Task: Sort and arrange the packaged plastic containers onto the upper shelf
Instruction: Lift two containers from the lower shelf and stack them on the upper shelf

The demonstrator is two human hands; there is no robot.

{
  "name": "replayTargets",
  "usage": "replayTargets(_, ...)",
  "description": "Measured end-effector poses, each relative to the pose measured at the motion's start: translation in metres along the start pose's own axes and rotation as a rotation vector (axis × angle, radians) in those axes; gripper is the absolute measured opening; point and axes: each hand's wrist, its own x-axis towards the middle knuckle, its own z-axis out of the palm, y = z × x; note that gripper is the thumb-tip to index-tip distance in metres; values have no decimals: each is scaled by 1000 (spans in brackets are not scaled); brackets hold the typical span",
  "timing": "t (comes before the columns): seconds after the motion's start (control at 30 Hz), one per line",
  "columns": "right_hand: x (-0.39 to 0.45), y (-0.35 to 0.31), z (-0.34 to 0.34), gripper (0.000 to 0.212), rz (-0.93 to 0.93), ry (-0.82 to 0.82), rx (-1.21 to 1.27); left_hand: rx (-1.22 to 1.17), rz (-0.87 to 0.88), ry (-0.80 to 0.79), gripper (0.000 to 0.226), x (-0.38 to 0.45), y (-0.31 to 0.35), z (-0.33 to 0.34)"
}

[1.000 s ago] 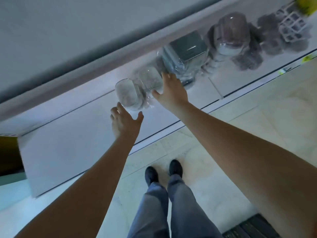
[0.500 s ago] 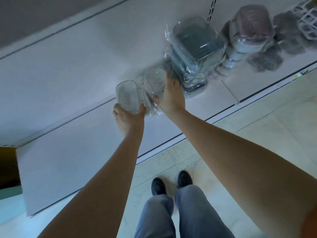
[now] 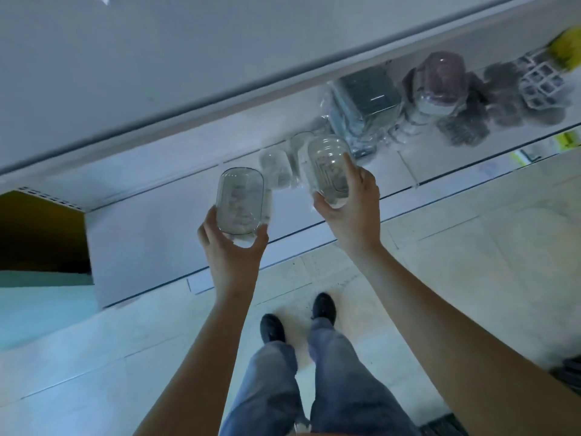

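- White shelf (image 3: 147,247) above a pale tiled floor (image 3: 471,262).
- Left hand (image 3: 234,253) — fingers curled round a clear oval container (image 3: 240,201), held over the shelf.
- Right hand (image 3: 353,206) — gripping a second clear container (image 3: 328,168), near the shelf's back.
- Wrapped container packs (image 3: 364,102) — resting on the shelf, to the right.

At frame centre, two clear containers (image 3: 240,201) (image 3: 328,171) look like glossy, see-through plastic. Upper right, the wrapped stack (image 3: 361,105) wears shiny, crinkled film. The white shelf (image 3: 151,234) looks smooth and matt; the floor (image 3: 471,262) is pale, smooth tile.
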Motion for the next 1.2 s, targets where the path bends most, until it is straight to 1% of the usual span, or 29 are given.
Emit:
replayTargets(0.1,-25,-34,-20,87,-44,12,8,-23,9,-13,89,-26,0,-32)
replayTargets(0.2,-60,-77,-35,87,-99,55,17,-52,54,-17,90,-49,-2,-69)
replayTargets(0.27,-89,-109,-43,85,-144,81,32,-91,112,-14,89,-64,-5,-100)
replayTargets(0.4,-159,-166,-56,84,-240,140,-20,-150,272,-32,92,-90,-20,-170)
replayTargets(0.53,-213,-214,-71,82,-321,193,18,-195,374,8,96,-118,-27,-239)
replayTargets(0.63,-231,-254,-79,83,-395,223,85,-269,385,102,96,-129,-20,-282)
replayTargets(0.77,-231,-308,-82,83,-478,247,149,-359,417,251,97,-123,7,-334)
replayTargets(0.93,-212,-365,-74,82,-563,247,257,-375,436,390,96,-92,34,-384)
replayTargets(1.07,-173,-406,-56,81,-607,236,315,-395,416,484,94,-47,49,-409)
replayTargets(1.2,-120,-444,-37,79,-621,222,375,-372,411,537,93,5,75,-429)
